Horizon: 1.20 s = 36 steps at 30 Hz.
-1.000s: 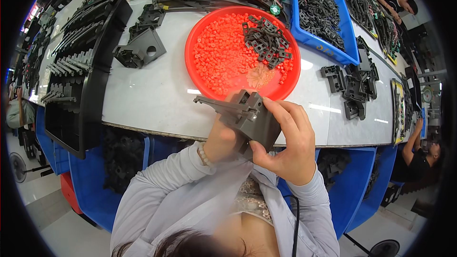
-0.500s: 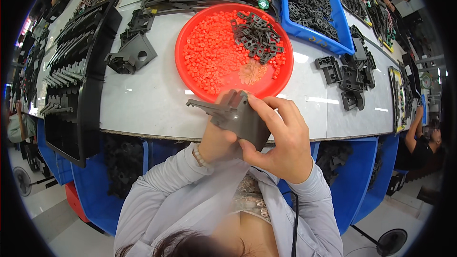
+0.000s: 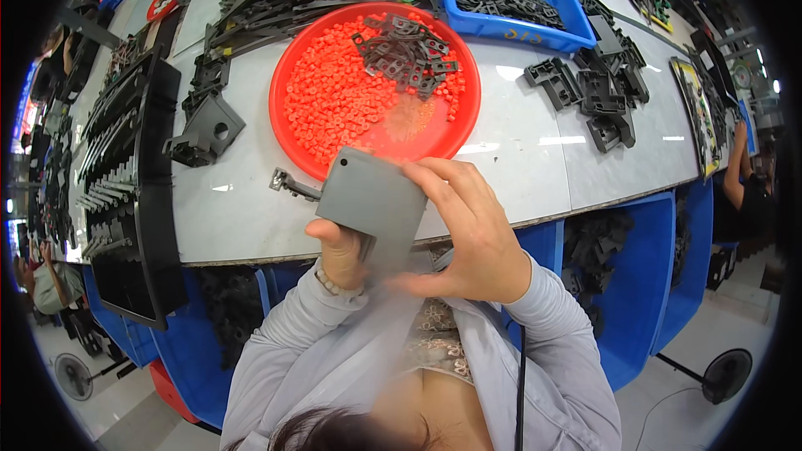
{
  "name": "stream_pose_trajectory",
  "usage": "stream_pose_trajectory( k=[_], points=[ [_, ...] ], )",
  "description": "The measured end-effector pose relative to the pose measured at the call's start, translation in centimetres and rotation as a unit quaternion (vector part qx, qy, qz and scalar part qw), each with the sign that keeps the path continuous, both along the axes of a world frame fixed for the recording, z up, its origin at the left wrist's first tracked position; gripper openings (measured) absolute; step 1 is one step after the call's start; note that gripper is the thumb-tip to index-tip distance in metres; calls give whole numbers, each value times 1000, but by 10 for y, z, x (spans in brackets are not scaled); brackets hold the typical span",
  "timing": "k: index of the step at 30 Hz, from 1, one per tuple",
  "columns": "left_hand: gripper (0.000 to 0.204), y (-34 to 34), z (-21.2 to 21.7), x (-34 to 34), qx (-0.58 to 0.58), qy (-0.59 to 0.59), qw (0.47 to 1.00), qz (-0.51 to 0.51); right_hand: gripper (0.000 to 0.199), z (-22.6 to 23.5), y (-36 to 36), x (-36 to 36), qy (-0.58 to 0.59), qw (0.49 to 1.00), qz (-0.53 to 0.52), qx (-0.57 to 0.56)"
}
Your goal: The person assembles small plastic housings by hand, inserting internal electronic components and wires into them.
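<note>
Right hand (image 3: 478, 238) grip clamped on grey housing (image 3: 376, 200), fingers at its right edge, thumb blurred below. Left hand (image 3: 341, 260) fingers hidden behind it, can't tell that hold. Housing is mid-frame, overlapping red tray's (image 3: 443, 140) lower rim in view. Risk: edge hold slips, slim arm (image 3: 294, 186) hits tray or tabletop (image 3: 221, 225). Vs earlier: housing turned, flat holed face toward camera; tray further left in frame.

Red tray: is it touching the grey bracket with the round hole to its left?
Apart: the head view shows white tabletop between the red tray and the grey bracket.
</note>
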<state>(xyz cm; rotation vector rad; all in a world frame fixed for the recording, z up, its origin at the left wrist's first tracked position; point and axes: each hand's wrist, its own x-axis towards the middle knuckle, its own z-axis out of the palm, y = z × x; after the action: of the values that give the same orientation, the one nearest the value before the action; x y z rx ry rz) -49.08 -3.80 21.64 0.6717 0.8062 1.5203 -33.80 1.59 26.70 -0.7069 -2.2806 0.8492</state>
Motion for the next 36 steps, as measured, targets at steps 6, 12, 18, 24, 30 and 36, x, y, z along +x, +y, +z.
stream_pose_trajectory(
  k=[6,12,18,24,30,36],
  points=[
    [99,0,3,5,-22,2,999,26,86,-3,-1,-4,23,1000,-13,1],
    [94,-2,10,3,-32,-25,999,13,86,-5,-2,-6,41,999,-10,4],
    [92,0,6,1,-18,-14,1000,11,87,-6,0,-3,65,998,-4,-18],
    [72,0,2,1,-22,-83,993,76,88,-11,-4,-9,69,997,-20,-18],
    [75,4,12,0,-4,-40,995,89,94,-22,-6,-8,85,994,11,-70],
    [82,9,17,2,-10,-31,997,75,59,-27,0,-15,261,736,51,-623]
  ],
)
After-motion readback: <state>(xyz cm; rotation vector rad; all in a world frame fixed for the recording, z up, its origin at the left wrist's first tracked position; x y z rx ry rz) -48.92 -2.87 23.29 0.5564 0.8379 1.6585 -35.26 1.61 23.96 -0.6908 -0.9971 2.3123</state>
